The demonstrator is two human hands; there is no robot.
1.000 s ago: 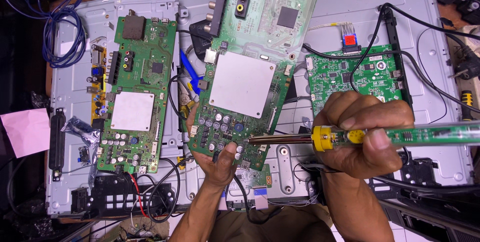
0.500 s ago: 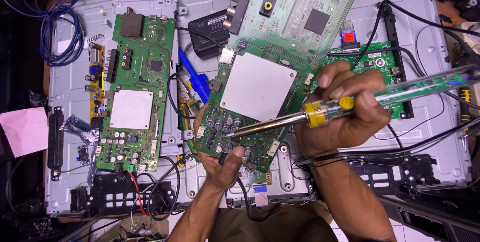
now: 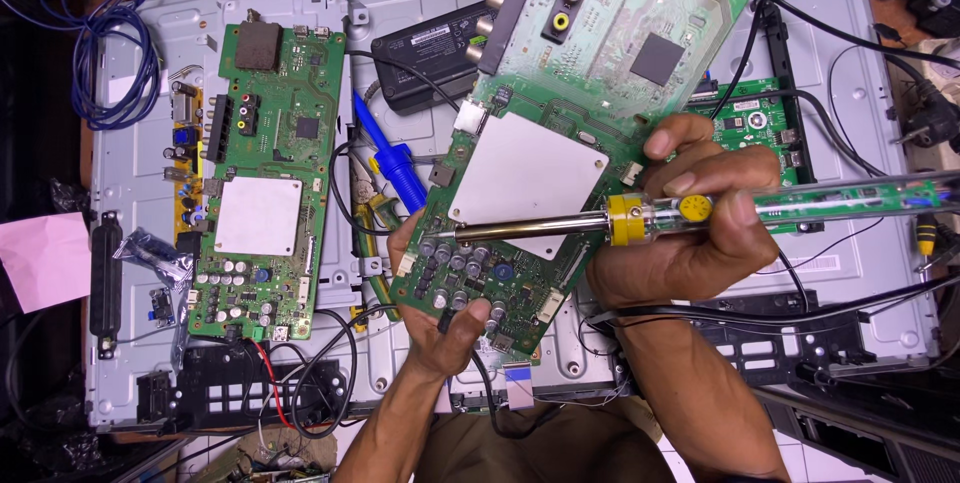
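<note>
Soldering iron tip set on a hand-held circuit board above an opened metal chassis.

The left hand [image 3: 440,328] grips the lower edge of the green circuit board [image 3: 520,213], thumb curled over its capacitor end and fingers closed underneath, the board tilting up toward one o'clock. The right hand [image 3: 690,233] is wrapped tight around the clear-handled soldering iron [image 3: 700,211], whose metal shaft points toward nine o'clock; its tip seems to touch the board beside the silver shield, though contact is hard to confirm. At nine o'clock a second green board [image 3: 265,173] lies flat on the grey chassis [image 3: 860,93], with a blue-handled tool [image 3: 390,158] between the two boards.
</note>
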